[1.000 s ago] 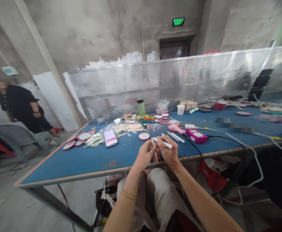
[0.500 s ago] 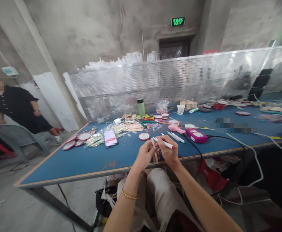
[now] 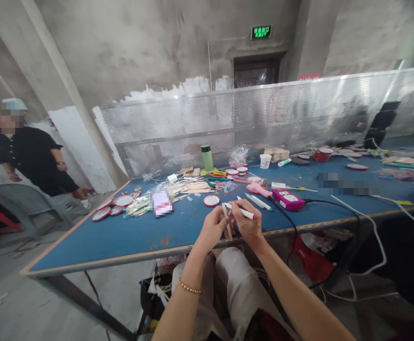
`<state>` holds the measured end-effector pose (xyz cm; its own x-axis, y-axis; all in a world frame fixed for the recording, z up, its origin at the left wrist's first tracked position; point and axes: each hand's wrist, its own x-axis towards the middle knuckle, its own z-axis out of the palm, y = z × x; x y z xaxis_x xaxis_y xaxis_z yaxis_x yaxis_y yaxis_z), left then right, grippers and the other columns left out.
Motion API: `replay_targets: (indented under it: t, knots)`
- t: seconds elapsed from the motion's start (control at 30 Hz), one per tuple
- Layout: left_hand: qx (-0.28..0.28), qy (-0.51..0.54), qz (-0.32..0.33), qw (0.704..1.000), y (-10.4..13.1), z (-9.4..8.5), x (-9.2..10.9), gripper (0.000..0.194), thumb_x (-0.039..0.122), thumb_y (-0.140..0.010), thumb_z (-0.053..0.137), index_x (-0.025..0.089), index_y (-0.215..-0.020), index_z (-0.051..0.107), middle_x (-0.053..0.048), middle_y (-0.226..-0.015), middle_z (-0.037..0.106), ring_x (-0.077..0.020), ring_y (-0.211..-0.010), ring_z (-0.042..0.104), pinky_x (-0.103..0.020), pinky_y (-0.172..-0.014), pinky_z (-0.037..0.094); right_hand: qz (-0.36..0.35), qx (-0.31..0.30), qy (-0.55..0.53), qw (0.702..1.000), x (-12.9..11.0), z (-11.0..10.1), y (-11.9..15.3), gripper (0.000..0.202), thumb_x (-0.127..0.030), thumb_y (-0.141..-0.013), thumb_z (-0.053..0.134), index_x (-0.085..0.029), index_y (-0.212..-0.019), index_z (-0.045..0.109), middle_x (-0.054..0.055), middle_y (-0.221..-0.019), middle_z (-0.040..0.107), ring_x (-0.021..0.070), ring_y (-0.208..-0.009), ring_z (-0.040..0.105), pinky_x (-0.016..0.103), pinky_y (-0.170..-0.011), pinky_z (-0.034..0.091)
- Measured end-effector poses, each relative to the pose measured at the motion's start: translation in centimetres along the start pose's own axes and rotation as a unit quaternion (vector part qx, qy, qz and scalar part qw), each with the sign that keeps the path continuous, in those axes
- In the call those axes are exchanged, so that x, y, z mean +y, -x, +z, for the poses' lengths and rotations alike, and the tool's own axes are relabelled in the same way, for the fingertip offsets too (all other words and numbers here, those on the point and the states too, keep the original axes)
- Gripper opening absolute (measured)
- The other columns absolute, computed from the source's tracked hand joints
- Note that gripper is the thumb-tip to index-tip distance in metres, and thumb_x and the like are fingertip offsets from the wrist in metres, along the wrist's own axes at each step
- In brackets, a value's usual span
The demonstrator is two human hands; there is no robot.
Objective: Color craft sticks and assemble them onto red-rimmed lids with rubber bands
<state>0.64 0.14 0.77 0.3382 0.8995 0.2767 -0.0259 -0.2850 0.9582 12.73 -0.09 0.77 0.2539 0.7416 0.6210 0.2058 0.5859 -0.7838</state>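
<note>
Close to the table's front edge, my left hand [image 3: 214,226] is closed on a thin flat wooden stick [image 3: 227,222], which stands nearly upright in view. My right hand [image 3: 248,222] grips a white marker pen [image 3: 244,213] with a red end pointing right. Its tip end is close to the stick's upper part; whether they touch I cannot tell. Just beyond the hands lie a round red-rimmed disc [image 3: 211,201] and several white markers [image 3: 258,201], one with a teal end. The fingers on the far side of the stick are partly hidden.
On the blue table [image 3: 121,241] lie a pink glue gun [image 3: 259,189], a purple box [image 3: 288,200] with a black cable, a bundle of wooden sticks [image 3: 196,185], red-rimmed discs [image 3: 123,201], a green bottle [image 3: 207,158] and a paper cup [image 3: 265,161]. A person [image 3: 32,156] stands at left behind a grey chair [image 3: 18,203].
The person at the left has shifted a little to the right. My hands, the stick and the marker look almost unmoved.
</note>
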Motion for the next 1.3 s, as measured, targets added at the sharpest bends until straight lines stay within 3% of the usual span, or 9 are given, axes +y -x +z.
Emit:
replay_targets:
  t: [0.4,1.3]
  knots:
    - [0.003,-0.01,0.01,1.0,-0.03,-0.01,-0.16,0.03,0.044,-0.08,0.062,0.017,-0.088,0.051,0.004,-0.057,0.059,-0.0134,-0.043,0.056,-0.024,-0.04,0.045,-0.001,-0.023,-0.015,1.0,0.54,0.0,-0.05,0.019,-0.033,-0.083,0.055,-0.019,-0.072,0.064,-0.002,-0.057,0.061,0.0114,-0.043,0.052,0.023,-0.042,0.044]
    - [-0.003,-0.001,0.004,1.0,-0.18,-0.04,-0.36,0.031,0.045,-0.078,0.064,0.019,-0.087,0.05,0.004,-0.058,0.06,-0.0146,-0.045,0.059,-0.025,-0.04,0.046,0.001,0.0,-0.006,1.0,0.22,0.03,-0.11,0.018,-0.032,-0.082,0.055,-0.02,-0.072,0.064,-0.002,-0.057,0.062,0.0111,-0.042,0.053,0.023,-0.041,0.045]
